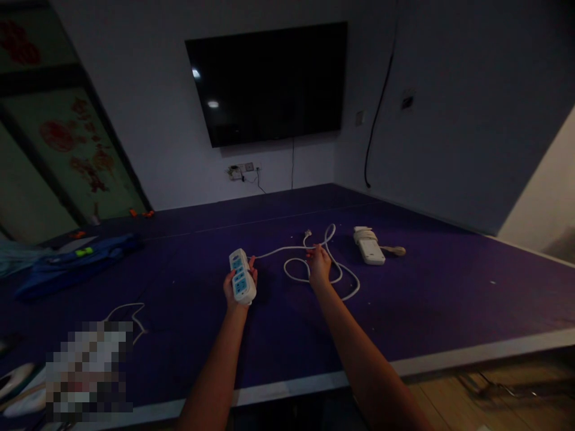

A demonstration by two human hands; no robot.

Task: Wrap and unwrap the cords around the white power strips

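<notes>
My left hand is wrapped round a white power strip with blue sockets, held above the purple mat. Its white cord runs right and lies in loose loops on the mat, ending in a plug. My right hand is closed on the cord near the loops, fingers curled round it. Both forearms reach forward from the bottom of the view.
A second white power strip with a bundled cord lies to the right of the loops. A blue bag sits at the left, another white cord near the lower left. A dark television hangs on the wall above an outlet.
</notes>
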